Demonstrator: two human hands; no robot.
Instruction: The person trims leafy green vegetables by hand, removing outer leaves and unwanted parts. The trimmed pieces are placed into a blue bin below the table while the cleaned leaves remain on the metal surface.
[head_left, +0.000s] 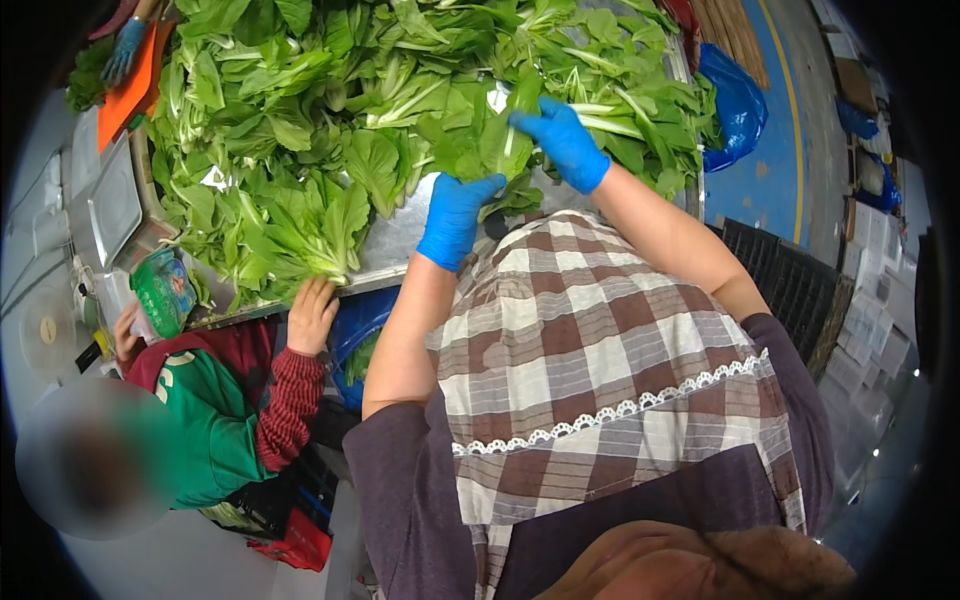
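Note:
Both of my hands wear blue gloves above the near edge of a metal table (405, 232) heaped with leafy greens (300, 90). A broad green leaf (504, 142) with a pale midrib is between them. My right hand (570, 142) pinches it from the right side with bent fingers. My left hand (459, 214) has its fingers closed at the leaf's lower end; its fingertips are partly hidden. Loose leaves (520, 196) lie just below, close to my apron (585, 300). Thick white stalks (607, 120) show in the pile to the right.
On my left, a co-worker's bare hand (311, 315) rests by the table edge near a bunch of greens. That person's other hand touches a green printed bag (163, 292). Another gloved hand (124, 52) is at an orange sheet (129, 97). Blue plastic (735, 109) hangs at the right; black crates (787, 281) stand behind.

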